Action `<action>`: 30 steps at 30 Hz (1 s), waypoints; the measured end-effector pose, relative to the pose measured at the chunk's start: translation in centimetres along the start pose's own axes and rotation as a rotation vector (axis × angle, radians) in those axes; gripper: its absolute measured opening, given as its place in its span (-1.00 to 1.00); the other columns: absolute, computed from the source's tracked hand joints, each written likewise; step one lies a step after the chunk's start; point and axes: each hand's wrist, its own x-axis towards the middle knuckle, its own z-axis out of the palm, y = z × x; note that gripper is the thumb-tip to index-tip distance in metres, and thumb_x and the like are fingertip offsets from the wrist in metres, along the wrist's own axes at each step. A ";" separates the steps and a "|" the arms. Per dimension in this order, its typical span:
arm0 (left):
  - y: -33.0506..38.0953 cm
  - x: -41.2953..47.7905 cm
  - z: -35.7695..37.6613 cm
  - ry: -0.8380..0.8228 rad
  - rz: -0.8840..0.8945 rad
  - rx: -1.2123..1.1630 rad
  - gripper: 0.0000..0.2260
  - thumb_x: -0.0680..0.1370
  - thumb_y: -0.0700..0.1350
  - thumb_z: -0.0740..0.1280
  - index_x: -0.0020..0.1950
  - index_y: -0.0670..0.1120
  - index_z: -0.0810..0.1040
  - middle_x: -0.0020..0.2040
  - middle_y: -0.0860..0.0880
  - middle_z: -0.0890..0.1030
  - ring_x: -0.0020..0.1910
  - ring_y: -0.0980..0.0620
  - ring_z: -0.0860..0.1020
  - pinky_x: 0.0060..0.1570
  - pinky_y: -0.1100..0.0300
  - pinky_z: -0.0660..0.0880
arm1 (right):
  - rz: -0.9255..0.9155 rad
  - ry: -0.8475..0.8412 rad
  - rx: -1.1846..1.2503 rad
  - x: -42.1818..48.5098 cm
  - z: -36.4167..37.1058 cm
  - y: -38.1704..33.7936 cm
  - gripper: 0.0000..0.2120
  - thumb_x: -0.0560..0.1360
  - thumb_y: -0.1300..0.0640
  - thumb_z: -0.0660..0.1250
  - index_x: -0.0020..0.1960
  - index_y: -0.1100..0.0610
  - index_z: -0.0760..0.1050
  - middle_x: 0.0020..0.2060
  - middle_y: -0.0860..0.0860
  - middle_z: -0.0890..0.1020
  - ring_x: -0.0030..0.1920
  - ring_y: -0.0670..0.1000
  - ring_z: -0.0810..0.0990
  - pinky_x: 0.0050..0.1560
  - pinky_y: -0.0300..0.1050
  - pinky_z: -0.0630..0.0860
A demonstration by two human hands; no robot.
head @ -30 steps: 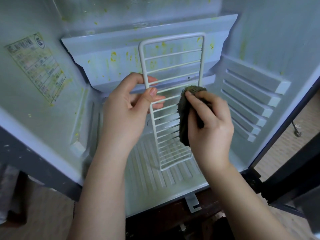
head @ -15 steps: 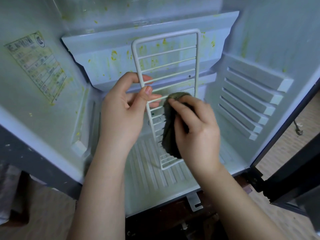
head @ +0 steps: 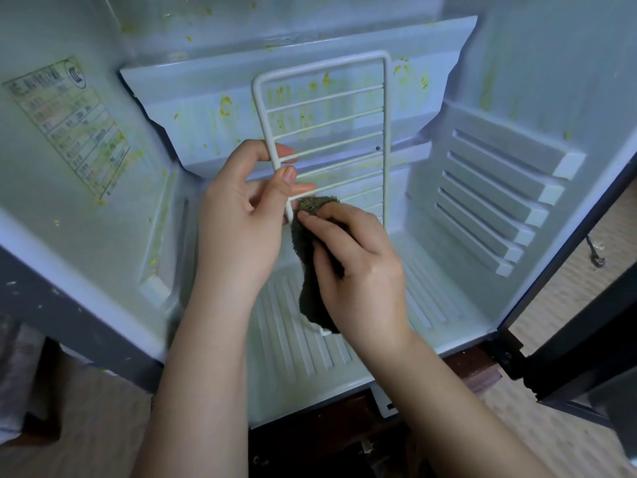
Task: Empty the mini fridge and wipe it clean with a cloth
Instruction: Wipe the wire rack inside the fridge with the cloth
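Note:
The open mini fridge [head: 344, 108] has pale blue walls spattered with yellow-green stains. A white wire shelf [head: 327, 115] stands upright inside it, its lower end near the ribbed floor. My left hand [head: 238, 222] grips the shelf's left rail between thumb and fingers. My right hand [head: 358, 267] holds a dark green cloth [head: 306, 257] and presses it against the lower part of the shelf, close to the left rail. The cloth and my right hand hide the shelf's lower wires.
A stained label [head: 65, 125] is stuck on the left inner wall. Shelf rails [head: 499, 201] line the right wall. The dark door [head: 593, 332] hangs open at the right over a wooden floor [head: 568, 305]. The ribbed fridge floor [head: 296, 350] lies below my hands.
My right hand has slid the cloth leftward across the shelf, from its right rail to its left rail. The shelf has tilted a little to the left in my left hand.

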 end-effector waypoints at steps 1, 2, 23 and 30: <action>0.0 0.0 0.1 -0.005 0.004 0.000 -0.82 0.63 -0.20 0.26 -0.03 0.10 0.49 -0.27 0.01 0.69 -0.15 0.08 0.70 -0.04 -0.06 0.62 | -0.025 -0.009 -0.029 0.2 -0.3 0.5 -0.78 0.48 0.41 0.35 0.09 0.27 0.64 0.02 0.14 0.63 -0.01 0.16 0.60 0.06 -0.06 0.51; 0.0 0.0 0.2 -0.009 0.005 -0.008 -0.82 0.63 -0.20 0.26 -0.03 0.09 0.49 -0.25 -0.01 0.69 -0.15 0.07 0.70 -0.08 0.00 0.63 | -0.037 -0.007 -0.055 0.3 -0.7 1.1 -0.79 0.49 0.41 0.34 0.08 0.27 0.64 0.02 0.14 0.63 -0.01 0.16 0.60 0.07 -0.07 0.51; 0.3 0.2 0.9 0.004 0.004 -0.068 -0.86 0.64 -0.22 0.24 -0.02 0.02 0.47 -0.20 -0.05 0.66 -0.20 0.08 0.69 -0.26 0.26 0.56 | -0.058 -0.041 -0.085 -0.2 -1.2 2.0 -0.78 0.47 0.41 0.33 0.04 0.25 0.66 -0.01 0.11 0.65 -0.06 0.16 0.60 0.00 -0.06 0.53; 0.3 0.1 1.2 0.000 0.013 -0.049 -0.85 0.64 -0.21 0.23 -0.03 0.03 0.48 -0.21 -0.12 0.67 -0.19 0.11 0.69 -0.22 0.26 0.58 | 0.144 0.050 -0.148 0.4 -2.7 3.9 -0.72 0.44 0.45 0.34 0.06 0.21 0.65 -0.02 0.06 0.62 -0.02 0.06 0.60 0.06 -0.29 0.47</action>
